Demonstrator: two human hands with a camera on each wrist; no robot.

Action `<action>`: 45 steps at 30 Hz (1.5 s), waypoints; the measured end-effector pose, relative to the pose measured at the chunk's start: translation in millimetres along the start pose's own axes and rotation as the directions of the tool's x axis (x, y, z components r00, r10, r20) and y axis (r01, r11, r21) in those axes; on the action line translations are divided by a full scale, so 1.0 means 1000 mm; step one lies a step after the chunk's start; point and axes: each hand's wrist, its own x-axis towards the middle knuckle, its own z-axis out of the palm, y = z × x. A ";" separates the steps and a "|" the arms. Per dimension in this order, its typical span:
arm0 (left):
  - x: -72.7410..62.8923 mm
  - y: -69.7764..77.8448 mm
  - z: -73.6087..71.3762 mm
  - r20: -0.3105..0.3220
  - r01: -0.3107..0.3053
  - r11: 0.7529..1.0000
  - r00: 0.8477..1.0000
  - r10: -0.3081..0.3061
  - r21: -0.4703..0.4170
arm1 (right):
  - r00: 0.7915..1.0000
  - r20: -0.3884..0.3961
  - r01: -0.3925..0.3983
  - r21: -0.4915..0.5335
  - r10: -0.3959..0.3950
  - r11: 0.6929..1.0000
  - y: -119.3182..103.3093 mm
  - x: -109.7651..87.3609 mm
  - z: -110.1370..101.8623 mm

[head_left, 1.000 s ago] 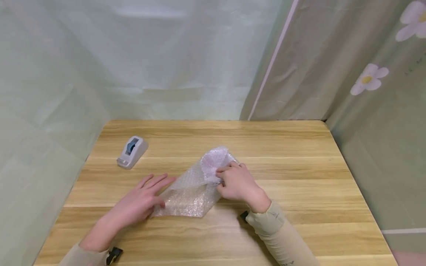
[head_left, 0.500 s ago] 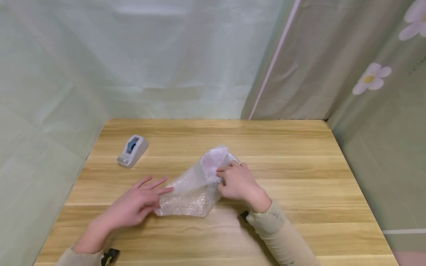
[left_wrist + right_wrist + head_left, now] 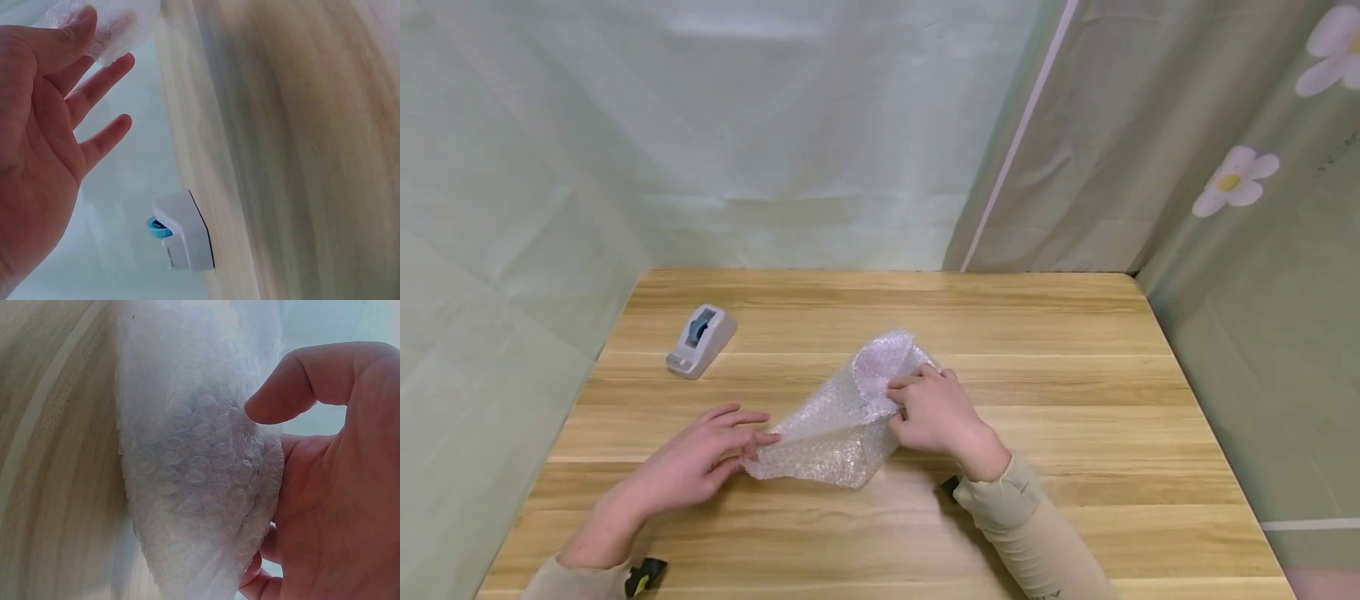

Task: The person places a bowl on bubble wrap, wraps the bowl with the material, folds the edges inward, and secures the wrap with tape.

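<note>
A sheet of clear bubble wrap [image 3: 827,454] lies folded over near the middle of the table, with a rounded, pinkish-white bulge at its far end. What is inside that bulge is hidden by the layers. My left hand [image 3: 700,458] pinches the wrap's left corner between thumb and index finger, its other fingers spread; the left wrist view shows the thumb [image 3: 78,31] on the film. At the right side, my right hand [image 3: 936,412] grips the folded wrap. In the right wrist view its thumb [image 3: 281,394] lies on the near face, with other fingers behind the bubbles.
A white tape dispenser [image 3: 702,342] with a blue roll stands at the back left of the wooden table [image 3: 1037,325]. Pale curtains [image 3: 820,142] hang behind and at the sides, some printed with flowers [image 3: 1235,182].
My left hand has shifted from lying spread at the wrap's left edge to pinching its corner, which is raised a little. My right hand has stayed in place.
</note>
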 end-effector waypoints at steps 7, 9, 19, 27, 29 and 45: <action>0.000 0.001 -0.003 -0.053 -0.010 1.000 0.999 0.009 -0.022 | 1.000 -0.010 0.005 0.012 -0.005 1.000 -0.001 -0.001 0.000; 0.001 0.002 -0.006 -0.072 -0.015 0.999 0.997 0.012 -0.041 | 1.000 -0.012 0.009 0.014 -0.008 1.000 -0.001 -0.001 0.000; 0.016 0.004 -0.021 -0.185 -0.097 0.983 0.980 0.067 -0.156 | 1.000 -0.004 0.006 0.001 -0.006 1.000 -0.005 -0.001 0.001; 0.049 0.012 -0.027 -0.384 -0.259 0.965 0.895 0.225 -0.038 | 1.000 -0.002 -0.002 0.016 0.002 1.000 -0.007 0.000 0.001; 0.059 0.016 -0.027 -0.440 -0.266 0.964 0.864 0.246 0.016 | 1.000 -0.006 0.001 0.016 -0.001 1.000 -0.007 -0.001 0.002; 0.133 0.043 -0.017 -0.551 -0.190 0.979 0.811 0.197 0.070 | 1.000 -0.019 0.008 0.002 -0.008 1.000 -0.005 0.000 0.002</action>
